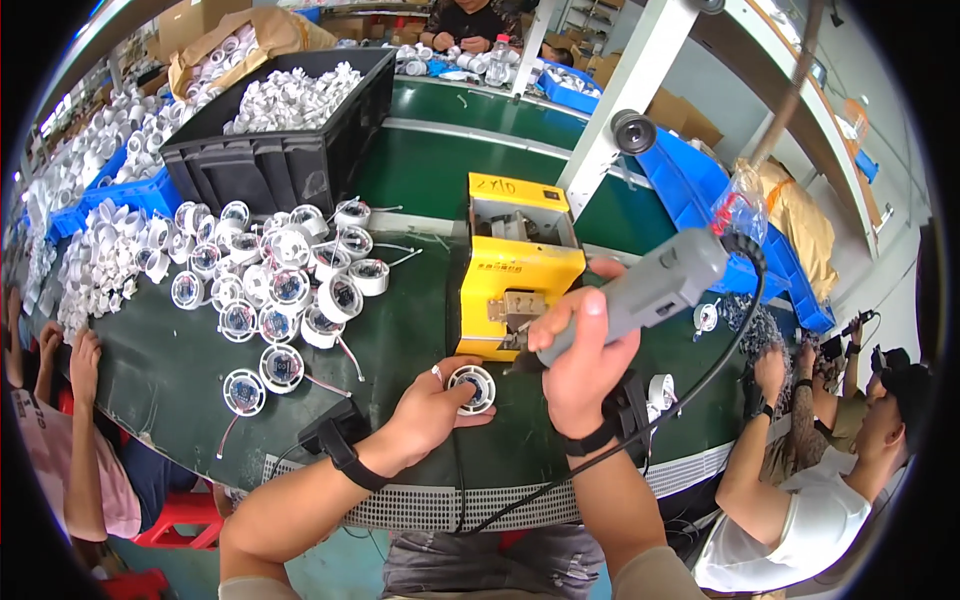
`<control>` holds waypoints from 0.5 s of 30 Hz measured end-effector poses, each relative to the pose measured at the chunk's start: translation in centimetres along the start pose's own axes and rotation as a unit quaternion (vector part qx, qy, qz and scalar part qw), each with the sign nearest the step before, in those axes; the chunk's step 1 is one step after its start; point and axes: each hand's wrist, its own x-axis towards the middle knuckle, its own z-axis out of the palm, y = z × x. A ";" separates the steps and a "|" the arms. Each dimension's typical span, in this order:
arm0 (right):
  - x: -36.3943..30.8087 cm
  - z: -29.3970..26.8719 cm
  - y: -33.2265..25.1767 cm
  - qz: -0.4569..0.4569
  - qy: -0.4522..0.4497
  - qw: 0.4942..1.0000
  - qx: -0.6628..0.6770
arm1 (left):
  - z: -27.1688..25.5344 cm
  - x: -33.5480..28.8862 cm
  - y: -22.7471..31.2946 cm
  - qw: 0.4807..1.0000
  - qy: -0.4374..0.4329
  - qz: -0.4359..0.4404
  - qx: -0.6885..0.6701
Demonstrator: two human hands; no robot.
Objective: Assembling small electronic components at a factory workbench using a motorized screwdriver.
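Observation:
My left hand (422,415) closes round a small white round housing (486,383), its dark inside facing up, just in front of the yellow screw feeder (500,252). In my right hand (583,372) is a grey electric screwdriver (655,282). Its body slants up to the right, and the dark front end points down-left toward the feeder's lower front corner. Whether the bit touches the feeder is hard to make out. A black cable (712,385) runs from the screwdriver's back end across my right forearm. To the left lies a pile of similar white housings (288,288) with circuit boards and wires.
A black crate (270,160) full of small white parts stands at the back left. White parts also heap by a blue bin (140,195). Blue trays (690,195) and a white post (630,100) are at the back right. Other people work on both sides and across the table.

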 end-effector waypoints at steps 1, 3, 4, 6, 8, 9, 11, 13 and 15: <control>-0.8 -0.2 -0.3 0.006 -0.011 1.000 0.025 | 0.1 0.0 0.1 1.000 0.001 0.001 0.001; -2.1 0.2 -0.2 0.023 -0.024 0.999 0.034 | 0.1 0.0 0.1 1.000 0.003 0.001 0.002; -2.6 0.5 -0.1 0.025 -0.022 0.999 0.035 | 0.1 0.0 0.1 1.000 -0.004 0.001 0.004; -3.0 0.6 0.2 0.028 -0.027 0.999 0.022 | 0.0 0.0 0.0 1.000 -0.010 0.001 0.005; -3.0 0.5 0.5 0.023 -0.037 0.999 0.019 | 0.0 -0.1 0.0 1.000 -0.004 0.014 0.010; -3.1 0.5 0.6 0.016 -0.047 0.999 0.016 | 0.1 -0.1 -0.1 1.000 -0.003 0.013 0.009; -3.1 0.5 0.8 0.019 -0.054 0.998 0.014 | 0.1 -0.2 0.0 1.000 0.001 0.017 0.008; -3.3 0.5 1.1 0.020 -0.058 0.998 0.009 | 0.1 -0.3 0.1 1.000 0.005 0.013 0.015; -3.4 0.8 1.4 0.035 -0.047 0.998 0.021 | 0.1 -0.3 0.3 1.000 0.007 0.010 0.022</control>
